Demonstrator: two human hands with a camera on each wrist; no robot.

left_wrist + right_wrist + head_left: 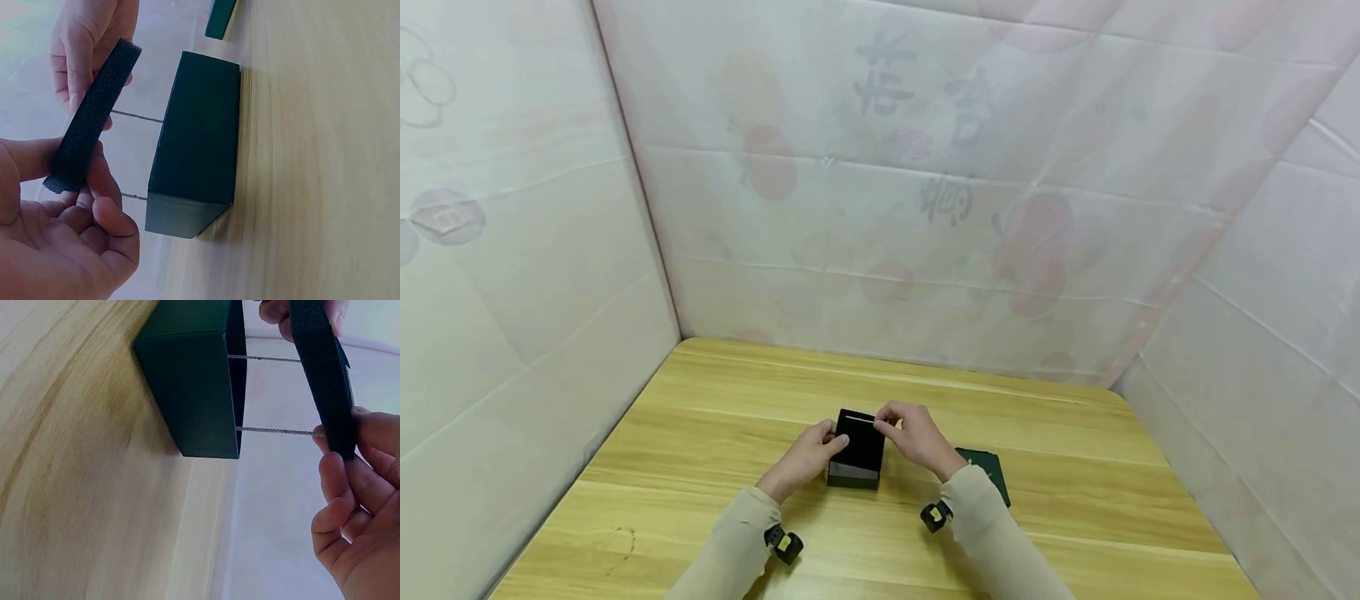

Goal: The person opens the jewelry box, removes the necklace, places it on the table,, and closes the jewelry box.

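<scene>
Both hands hold a black foam pad (94, 119) up over a small box (194, 131). The left hand (808, 454) has one end of it between thumb and fingers, with the thumb lying on the flat face. The right hand (917, 435) pinches the other end, close to a corner. So the fingers of both hands are narrow, with the pad in between.

The pad is flat and thick like a slice of bread, and its edges look rough and spongy. A thin silver chain (275, 430) goes with it. One bit runs straight across the pad's face like a pale line — two more bits hang down, side by side, into the open box. They look bumpy, like twisted string.

The box is dark green, with smooth sides and straight corners. It sits on the counter (1075, 467) with its open side up, just under the pad. A flat green lid (992, 467) lies on the counter too, by the right wrist. The counter is yellow wood with long stripes — behind it hangs a pale, creased cloth (850, 225) with faded red spots and gray writing.
</scene>
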